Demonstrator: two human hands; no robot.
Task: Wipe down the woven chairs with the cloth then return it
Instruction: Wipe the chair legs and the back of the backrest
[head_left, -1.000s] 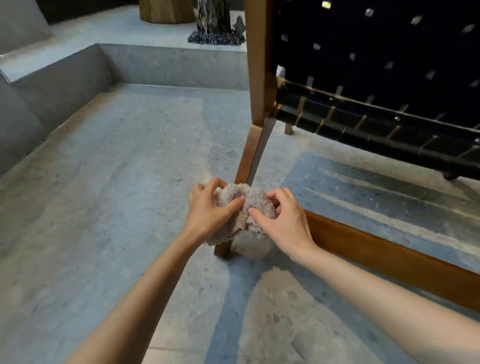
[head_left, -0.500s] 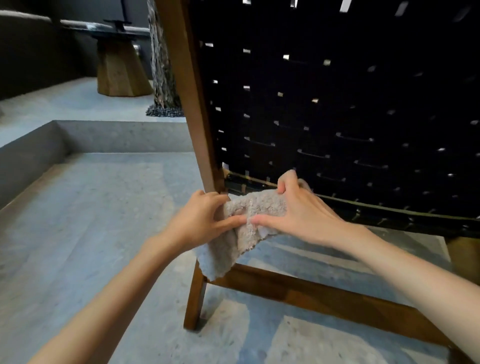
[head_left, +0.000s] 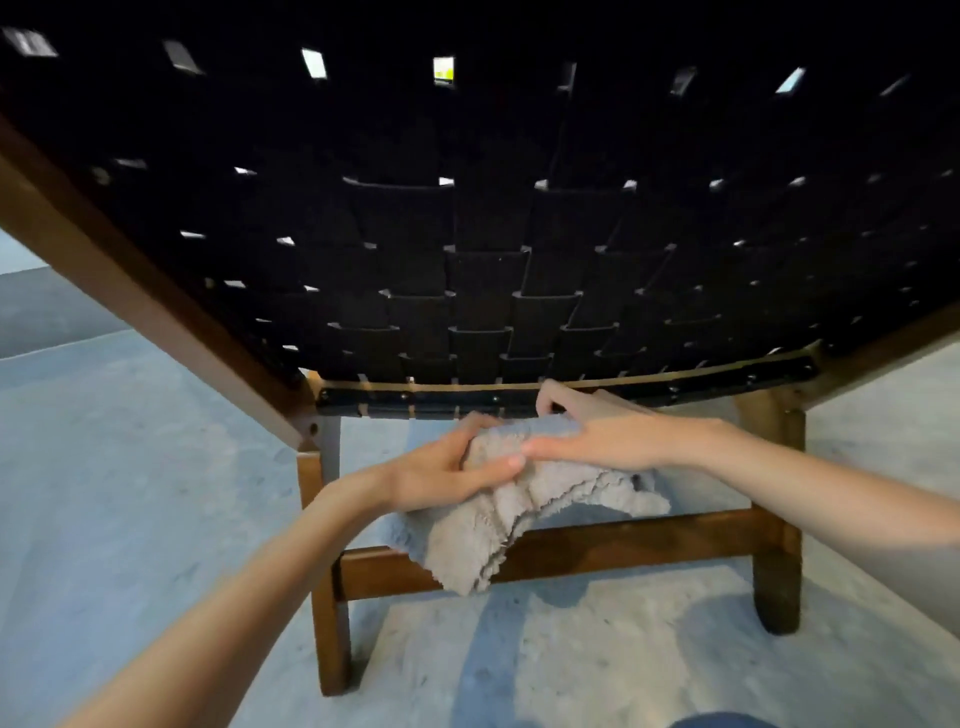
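Observation:
A grey terry cloth (head_left: 498, 514) hangs bunched between both hands, just below the back of a woven chair. The chair's black woven back (head_left: 467, 234) fills the upper view, set in a brown wooden frame (head_left: 156, 312). My left hand (head_left: 447, 473) grips the cloth's left side with thumb and curled fingers. My right hand (head_left: 597, 436) pinches the cloth's top, its fingers curled up by the studded bottom rail (head_left: 675, 384). A loose end of the cloth droops over the lower wooden crossbar (head_left: 649, 540).
The chair's two wooden rear legs (head_left: 330, 597) (head_left: 776, 519) stand on a grey speckled stone floor (head_left: 130, 493). A raised stone step (head_left: 47, 301) lies at the far left. A blue bit of clothing (head_left: 722, 721) shows at the bottom edge.
My view has swung up and right from the chair's left leg to face its back squarely. Both hands carried the cloth up to the bottom rail, and the cloth has unfolded somewhat.

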